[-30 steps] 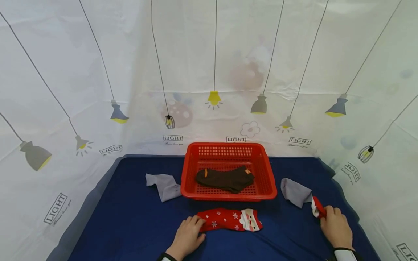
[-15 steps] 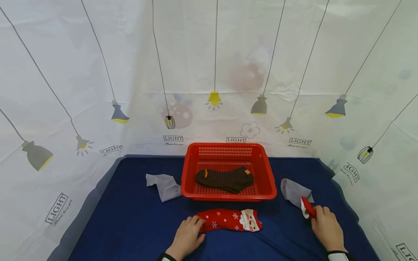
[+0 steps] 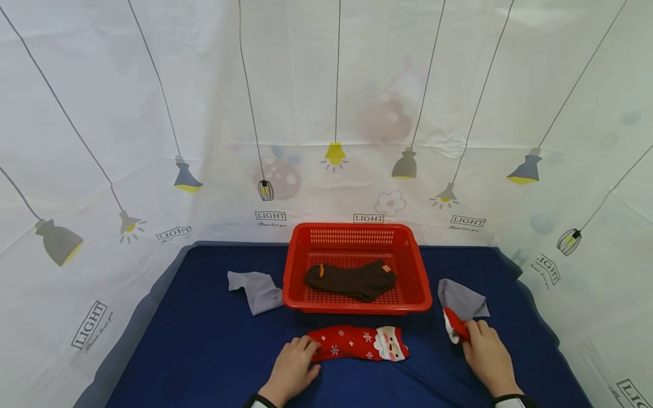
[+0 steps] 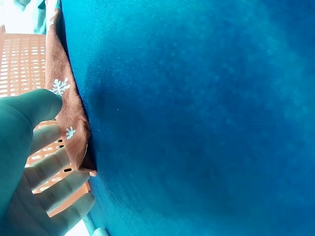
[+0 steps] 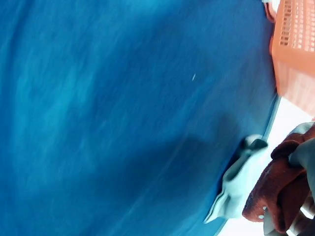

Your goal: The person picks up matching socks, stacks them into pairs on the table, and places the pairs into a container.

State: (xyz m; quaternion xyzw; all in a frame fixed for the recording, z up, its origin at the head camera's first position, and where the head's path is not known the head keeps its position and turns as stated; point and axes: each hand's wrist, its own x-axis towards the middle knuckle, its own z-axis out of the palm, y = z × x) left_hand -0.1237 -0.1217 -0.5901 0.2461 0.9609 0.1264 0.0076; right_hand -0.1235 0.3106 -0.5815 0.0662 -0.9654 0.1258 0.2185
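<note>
A red Santa sock [image 3: 352,343] with white snowflakes lies flat on the dark blue cloth, its Santa face at the right end. My left hand [image 3: 292,369] rests on its left end; the fingers are relaxed, the thumb stays apart in the head view. On the right, my right hand [image 3: 487,352] holds a bunched red and white sock [image 3: 456,326] between thumb and fingers, just in front of a grey sock [image 3: 463,299]. In the right wrist view this red sock [image 5: 280,191] shows folded in the grip. Part of it is hidden by the fingers.
A red plastic basket [image 3: 357,308] stands at the back middle with dark brown socks [image 3: 352,280] inside. Another grey sock [image 3: 257,292] lies against its left side. A white printed curtain [image 3: 306,113] surrounds the blue-covered table on the back and sides.
My right hand has moved left, carrying the bunched red sock across the front of the right grey sock. My left hand and the Santa sock have stayed in place.
</note>
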